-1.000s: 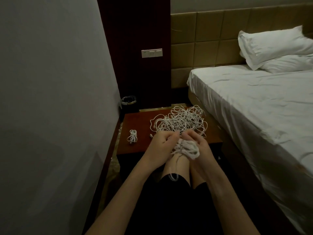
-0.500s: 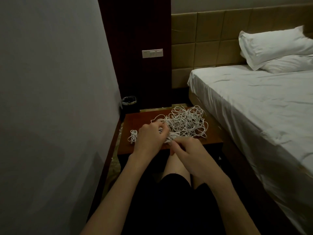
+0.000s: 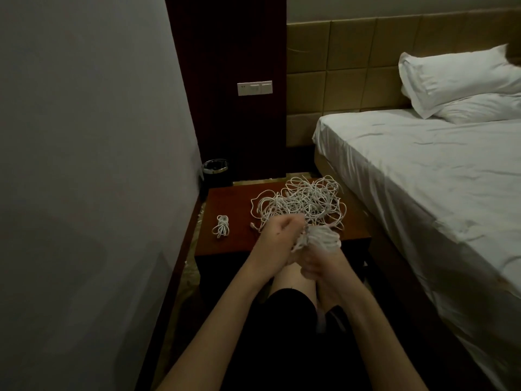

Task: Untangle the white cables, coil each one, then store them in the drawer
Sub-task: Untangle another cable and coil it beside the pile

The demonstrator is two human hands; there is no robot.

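The person's left hand (image 3: 277,231) is curling its fingers around white strands, and the right hand (image 3: 315,261) is gripping a white half-wound cable bundle (image 3: 324,238) at the near edge of the dark red wooden bedside table (image 3: 231,210). The loose tangle of white cables (image 3: 304,201) is lying just beyond; a small coiled white cable (image 3: 221,226) is sitting apart on the left. A white-sheeted bed (image 3: 423,170) is crowding the right, a black waste bin (image 3: 215,169) standing farther back.

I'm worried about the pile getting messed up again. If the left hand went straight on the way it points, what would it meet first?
Probably the tangled cables: the left hand points away over the table, and the pile's near edge lies just beyond its knuckles. Depth is unclear.
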